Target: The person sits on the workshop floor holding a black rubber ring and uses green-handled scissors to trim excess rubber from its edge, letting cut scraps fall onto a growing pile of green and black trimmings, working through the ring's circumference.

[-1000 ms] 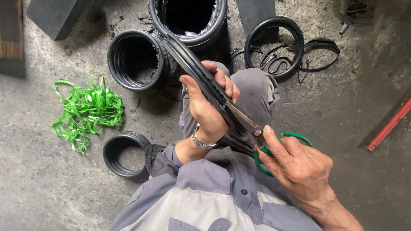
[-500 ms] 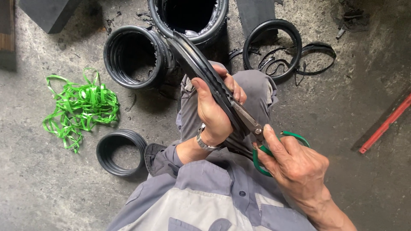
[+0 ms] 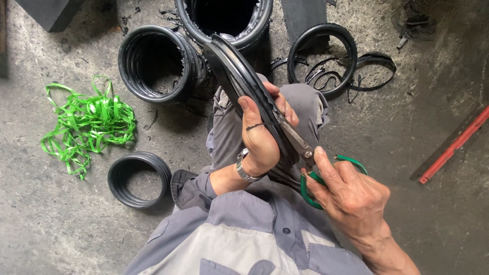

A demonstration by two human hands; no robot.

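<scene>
Head view: left hand [image 3: 262, 137] clasps rubber ring [image 3: 239, 76].

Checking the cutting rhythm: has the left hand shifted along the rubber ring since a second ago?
Cannot tell: the left hand grips the rubber ring about as before; the camera moved too.

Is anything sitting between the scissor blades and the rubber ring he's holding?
Nothing visible does. The scissors in the right hand already meet the rubber ring. The left hand grips the ring just ahead of the blades, fingers close alongside them.
</scene>
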